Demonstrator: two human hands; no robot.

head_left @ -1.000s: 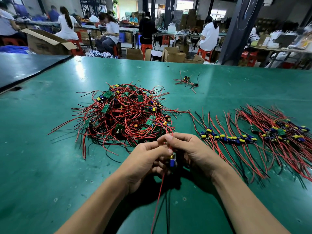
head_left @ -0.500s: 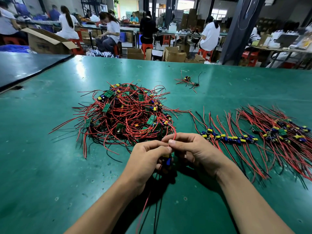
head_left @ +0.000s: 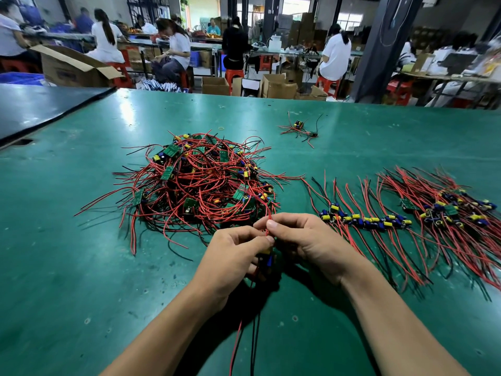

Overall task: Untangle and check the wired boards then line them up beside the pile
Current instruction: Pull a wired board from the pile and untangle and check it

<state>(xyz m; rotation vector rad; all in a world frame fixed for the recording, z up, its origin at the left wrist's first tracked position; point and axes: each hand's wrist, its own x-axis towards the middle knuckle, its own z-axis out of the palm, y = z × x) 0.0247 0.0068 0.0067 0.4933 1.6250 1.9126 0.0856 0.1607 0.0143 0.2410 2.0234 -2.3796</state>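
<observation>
Below the tangled pile (head_left: 200, 185), the left hand (head_left: 230, 264) curls around a wired board (head_left: 268, 257) at lower centre, the right hand (head_left: 306, 242) pinching its red wire (head_left: 266, 213) between thumb and forefinger; lined-up boards (head_left: 366, 219) lie at right on the tabletop (head_left: 81, 267).

A: Which one is up off the green table (head_left: 81, 267)?
B: A small wired board with yellow and blue parts (head_left: 268, 260). It is mostly hidden between the left hand (head_left: 233, 256), which grips it, and the right hand (head_left: 306, 240), which pinches its red wire (head_left: 267, 223) upright. Its other red and black leads (head_left: 244, 343) trail toward the near edge.
A: And the rest?
B: Just beyond lies a tangled pile of green boards with red and black wires (head_left: 200, 185), with leads sticking out all round. To its right is a tidy row of boards (head_left: 363, 219) set side by side, wires fanned out. Further right is a denser bunch of boards (head_left: 455, 210), overlapping. Far back, a small stray cluster (head_left: 299, 128) lies alone.
</observation>
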